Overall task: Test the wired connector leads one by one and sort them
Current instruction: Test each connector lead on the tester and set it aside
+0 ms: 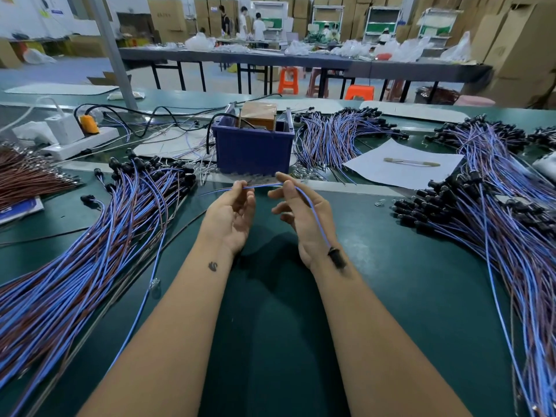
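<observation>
Pinching one lead (313, 210) between both hands' fingers, left hand (233, 216) and right hand (304, 219) are facing heaps apparently awaiting testing.

The desk (270, 326) is dark green across the lower frame. The lead (313, 212) at centre is blue, ending in a black connector (336, 256). The left pile of leads (90, 242) and the right pile of leads (505, 224) mix blue and brown strands with black connectors. At the far left edge lies an all-brown wire bundle (27, 176). The bin (252, 149) above centre is deep blue. A white power strip (81, 142) at upper left carries an orange plug (89, 123). A white sheet of paper (403, 167) lies right of centre. Orange stools (288, 80) stand at the upper middle.
</observation>
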